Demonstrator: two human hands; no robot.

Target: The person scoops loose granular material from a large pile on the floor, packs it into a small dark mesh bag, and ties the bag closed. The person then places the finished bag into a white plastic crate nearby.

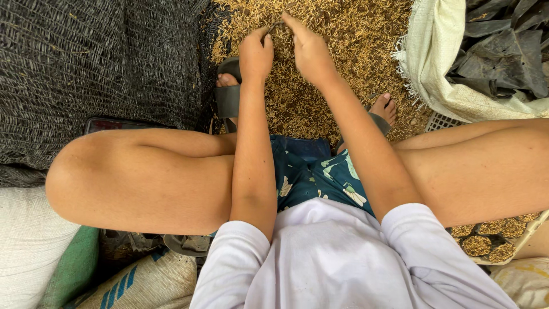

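Two hands meet over the grain: the left hand and right hand each pinch, fingertips together, one end of a thin dark stalk held just above the spread of husked grain. Below them sit sandalled feet, the left sandal resting on the grain's edge. Dark mesh netting lies to the left, a white woven sack to the right. The stalk looks brittle; pulling too hard could snap it, and loose bits would probably vanish among the grain.
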